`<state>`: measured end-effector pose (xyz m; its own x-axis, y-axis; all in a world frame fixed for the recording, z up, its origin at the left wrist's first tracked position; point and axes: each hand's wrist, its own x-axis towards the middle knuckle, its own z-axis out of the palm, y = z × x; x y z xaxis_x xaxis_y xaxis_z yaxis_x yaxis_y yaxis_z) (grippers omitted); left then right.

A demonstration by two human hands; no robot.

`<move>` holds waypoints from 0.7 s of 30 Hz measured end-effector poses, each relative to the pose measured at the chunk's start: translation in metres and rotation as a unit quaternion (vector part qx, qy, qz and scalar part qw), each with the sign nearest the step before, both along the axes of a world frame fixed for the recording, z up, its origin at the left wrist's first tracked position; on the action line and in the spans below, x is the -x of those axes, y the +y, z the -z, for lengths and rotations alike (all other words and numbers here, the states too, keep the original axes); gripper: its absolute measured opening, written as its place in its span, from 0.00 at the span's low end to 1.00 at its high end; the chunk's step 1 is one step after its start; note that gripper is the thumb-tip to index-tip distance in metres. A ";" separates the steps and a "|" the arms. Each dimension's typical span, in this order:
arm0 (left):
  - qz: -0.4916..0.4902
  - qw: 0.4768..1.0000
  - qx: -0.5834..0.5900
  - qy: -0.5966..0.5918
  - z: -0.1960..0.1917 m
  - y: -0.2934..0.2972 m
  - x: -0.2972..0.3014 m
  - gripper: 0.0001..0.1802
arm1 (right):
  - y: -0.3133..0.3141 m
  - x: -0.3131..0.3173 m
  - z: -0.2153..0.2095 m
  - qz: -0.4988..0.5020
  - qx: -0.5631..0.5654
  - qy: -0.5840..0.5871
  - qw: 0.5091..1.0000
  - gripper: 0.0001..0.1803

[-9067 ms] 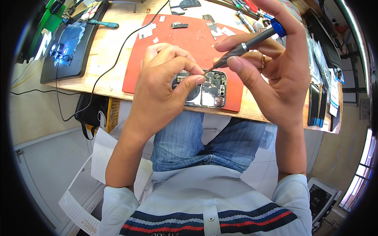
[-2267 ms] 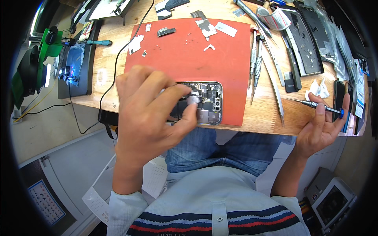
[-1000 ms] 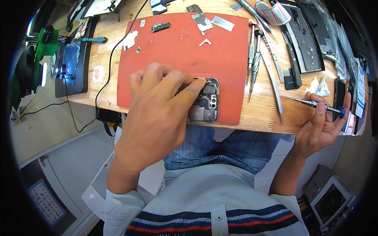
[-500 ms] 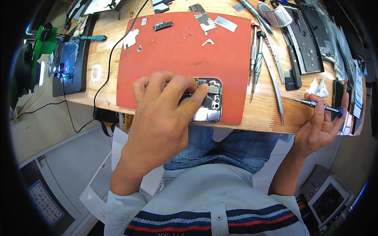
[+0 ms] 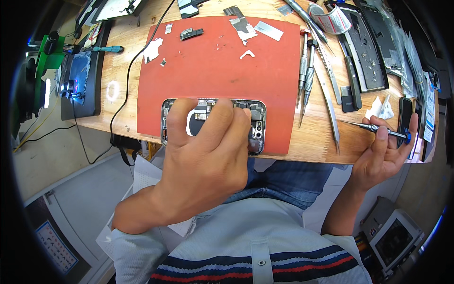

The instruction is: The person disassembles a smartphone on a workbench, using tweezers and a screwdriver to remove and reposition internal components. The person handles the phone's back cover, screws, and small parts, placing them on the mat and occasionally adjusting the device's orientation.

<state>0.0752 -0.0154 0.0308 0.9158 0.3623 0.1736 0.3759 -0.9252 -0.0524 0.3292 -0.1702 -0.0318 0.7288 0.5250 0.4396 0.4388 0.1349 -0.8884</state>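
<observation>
An opened phone (image 5: 257, 113) lies lengthwise on the red mat near the table's front edge, its inner boards and round camera lenses exposed. Over it bends my left hand (image 5: 203, 146), fingers curled onto the phone with tips near its far edge. Thumb and forefinger come close together beside the camera end; whether a small part sits between them is hidden. At the right, my right hand (image 5: 385, 151) holds a slim screwdriver (image 5: 378, 128) with a blue cap, its tip pointing left, away from the phone.
The red mat (image 5: 203, 75) carries a small dark module (image 5: 191, 34), metal shields (image 5: 243, 28) and tiny scattered bits. Two screwdrivers (image 5: 307, 71) and tweezers (image 5: 328, 104) lie right of it. A black cable (image 5: 127, 85) runs along its left side.
My left hand has turned and its fingers have spread along the phone, uncovering its left end. The phone sits slightly nearer to me. My right hand keeps the screwdriver almost still.
</observation>
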 end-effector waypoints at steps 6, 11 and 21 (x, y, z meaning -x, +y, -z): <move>0.051 0.999 0.018 -0.008 -0.001 0.012 0.002 0.21 | 0.001 0.003 -0.001 0.024 -0.012 0.017 0.999 0.41; 0.058 0.995 0.063 -0.046 0.000 0.023 -0.001 0.18 | 0.002 0.005 0.002 0.012 -0.033 0.059 0.998 0.45; 0.069 0.993 -0.028 -0.094 0.017 0.015 0.000 0.11 | 0.017 -0.016 -0.042 -0.128 0.332 -0.086 0.931 0.40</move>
<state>0.0753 -0.0006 0.0142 0.9056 0.2201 0.3625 0.2532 -0.9663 -0.0459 0.3451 -0.1532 0.0105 0.4909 0.8695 0.0547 0.6104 -0.2985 -0.7336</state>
